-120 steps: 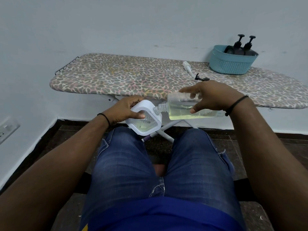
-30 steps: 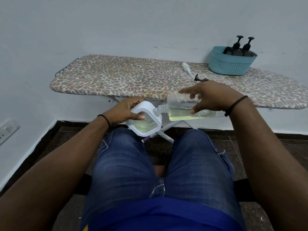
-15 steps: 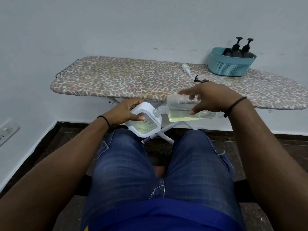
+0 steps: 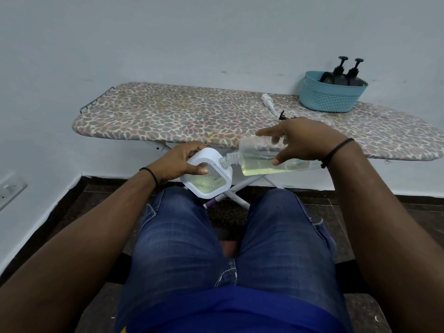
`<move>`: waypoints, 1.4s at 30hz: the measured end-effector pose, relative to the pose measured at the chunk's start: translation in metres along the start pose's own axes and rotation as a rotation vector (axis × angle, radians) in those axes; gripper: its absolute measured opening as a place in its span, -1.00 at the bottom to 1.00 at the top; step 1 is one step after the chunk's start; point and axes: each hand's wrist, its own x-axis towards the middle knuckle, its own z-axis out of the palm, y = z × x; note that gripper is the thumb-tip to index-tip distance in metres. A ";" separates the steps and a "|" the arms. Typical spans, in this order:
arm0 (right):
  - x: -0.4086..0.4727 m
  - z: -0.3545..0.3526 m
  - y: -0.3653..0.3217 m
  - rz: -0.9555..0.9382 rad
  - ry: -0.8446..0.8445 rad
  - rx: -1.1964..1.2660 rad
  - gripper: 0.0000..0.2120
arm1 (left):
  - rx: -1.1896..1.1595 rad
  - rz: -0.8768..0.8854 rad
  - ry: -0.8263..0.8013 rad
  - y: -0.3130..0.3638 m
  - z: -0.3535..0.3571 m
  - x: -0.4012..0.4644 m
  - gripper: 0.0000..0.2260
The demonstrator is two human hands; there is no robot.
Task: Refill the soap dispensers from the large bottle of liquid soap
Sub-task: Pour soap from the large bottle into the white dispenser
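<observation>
Right now I have both hands busy over my lap, just short of the leopard-print ironing-board worktop (image 4: 192,116). My left hand (image 4: 177,162) is wrapped around a white, rounded-square plastic soap dispenser (image 4: 207,179), thumb across its clear window, fill opening at its upper right corner. My right hand (image 4: 302,140) is closed from above on the clear plastic bottle of pale yellow liquid soap (image 4: 262,159) — its long axis lies almost level, threaded neck pointing left and touching the dispenser's opening. That neck-to-opening line is what matters: I judge that any further tilt must pivot there, or soap would spill onto my jeans. Two dark pump bottles (image 4: 346,75) wait in a teal woven basket (image 4: 329,99), well apart.
</observation>
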 end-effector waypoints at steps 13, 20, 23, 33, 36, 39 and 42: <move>0.004 -0.011 -0.005 -0.012 -0.025 -0.025 -0.21 | 0.023 -0.004 0.031 0.005 0.000 -0.001 -0.58; 0.005 -0.015 -0.006 -0.025 -0.018 -0.037 -0.22 | -0.002 -0.012 0.050 0.005 -0.001 -0.003 -0.54; 0.006 -0.017 -0.007 -0.033 -0.022 -0.042 -0.22 | -0.009 -0.008 0.050 0.004 -0.002 -0.003 -0.53; 0.013 -0.022 -0.008 -0.063 -0.025 -0.074 -0.22 | -0.011 -0.008 0.063 0.004 -0.004 -0.002 -0.56; 0.014 -0.023 -0.007 -0.064 -0.027 -0.076 -0.22 | -0.020 -0.001 0.068 0.004 -0.004 -0.002 -0.55; 0.015 -0.024 -0.007 -0.062 -0.027 -0.075 -0.22 | -0.024 0.002 0.065 0.003 -0.005 -0.002 -0.54; 0.016 -0.023 -0.006 -0.069 -0.018 -0.078 -0.22 | -0.048 0.004 0.071 0.003 -0.004 -0.003 -0.49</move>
